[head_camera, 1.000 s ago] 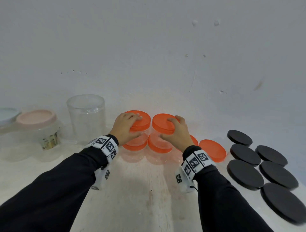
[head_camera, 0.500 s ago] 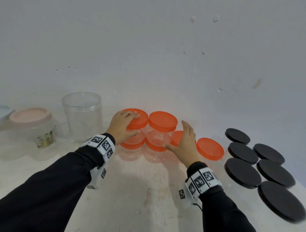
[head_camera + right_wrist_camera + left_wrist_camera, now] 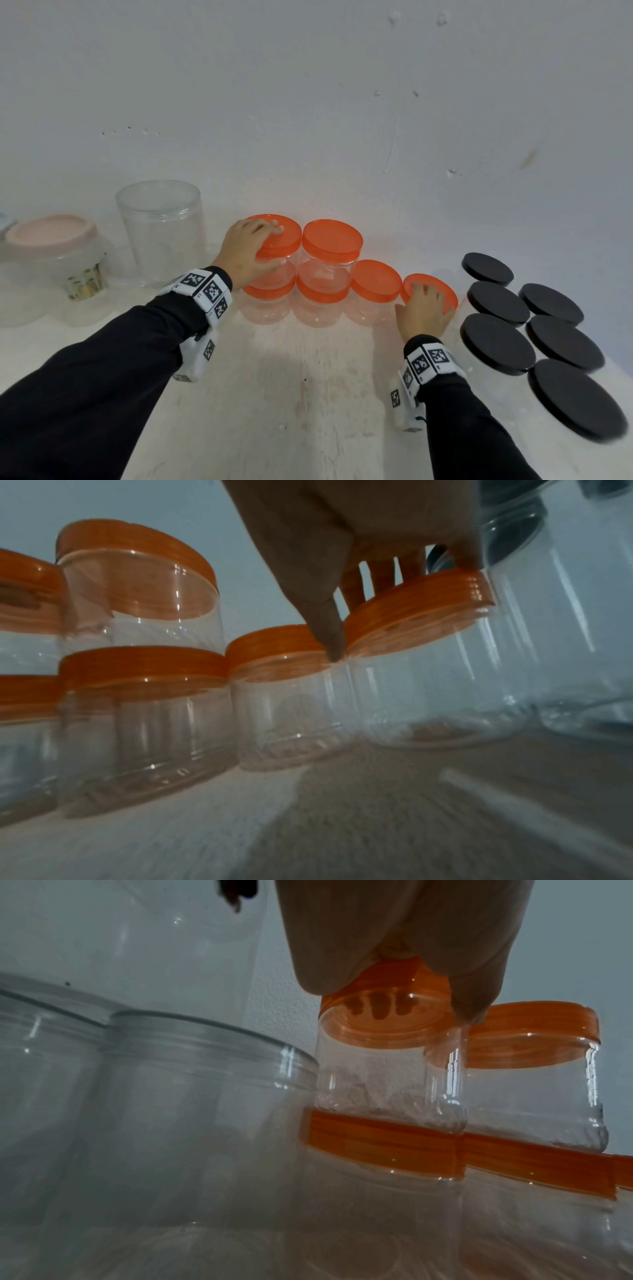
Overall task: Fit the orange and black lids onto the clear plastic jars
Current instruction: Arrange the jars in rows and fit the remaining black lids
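Note:
Clear jars with orange lids stand at the back of the table; two are stacked on two others. My left hand [image 3: 253, 246] grips the orange lid [image 3: 287, 236] of the upper left jar, with fingers on top and thumb at the rim [image 3: 469, 1007]. The upper jar beside it [image 3: 332, 240] is untouched. Two more orange-lidded jars stand to the right. My right hand [image 3: 424, 305] holds the rightmost orange lid [image 3: 445, 294], fingers spread over it and thumb [image 3: 332, 642] at its left rim. Several jars with black lids [image 3: 496, 339] stand at the far right.
A tall open clear jar [image 3: 161, 233] and a pink-lidded jar [image 3: 51, 236] stand at the back left. The white wall [image 3: 342, 120] rises right behind the jars. Bare white table [image 3: 308, 394] lies between my arms.
My right hand left the upper right stacked jar's lid and moved right and down onto the rightmost orange lid. The left hand stayed on its lid.

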A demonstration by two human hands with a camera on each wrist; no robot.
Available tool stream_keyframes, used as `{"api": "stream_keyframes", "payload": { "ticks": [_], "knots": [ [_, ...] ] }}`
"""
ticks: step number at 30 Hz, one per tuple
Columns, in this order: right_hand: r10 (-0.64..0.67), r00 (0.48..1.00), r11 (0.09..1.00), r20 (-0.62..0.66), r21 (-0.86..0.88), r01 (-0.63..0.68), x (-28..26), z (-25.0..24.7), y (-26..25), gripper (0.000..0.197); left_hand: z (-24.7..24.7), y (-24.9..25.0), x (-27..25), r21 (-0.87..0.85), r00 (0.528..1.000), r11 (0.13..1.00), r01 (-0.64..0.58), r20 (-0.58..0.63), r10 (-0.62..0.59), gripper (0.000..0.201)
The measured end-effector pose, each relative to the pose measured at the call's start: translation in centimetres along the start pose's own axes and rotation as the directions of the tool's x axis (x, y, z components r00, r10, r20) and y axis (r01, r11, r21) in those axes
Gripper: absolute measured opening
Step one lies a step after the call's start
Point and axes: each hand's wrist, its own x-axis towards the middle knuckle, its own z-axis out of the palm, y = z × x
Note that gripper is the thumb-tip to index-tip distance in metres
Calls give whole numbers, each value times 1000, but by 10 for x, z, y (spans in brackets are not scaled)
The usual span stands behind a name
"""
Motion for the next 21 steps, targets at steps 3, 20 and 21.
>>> {"api": "stream_keyframes", "payload": {
  "ticks": [3,20,21],
  "knots": [
    [5,996,999,-87,-53,-10,-3,1,-2,29,0,1,0,-7,1000,1000,-3,-5,3,84],
    [-339,939,933,55,151,328,-92,-25,-18,35,-1,0,-1,17,1000,1000,10,19,-11,85],
    [-411,909,902,62,174,396,-97,-25,-18,36,-1,0,-1,18,1000,1000,11,20,-12,86]
  ]
}}
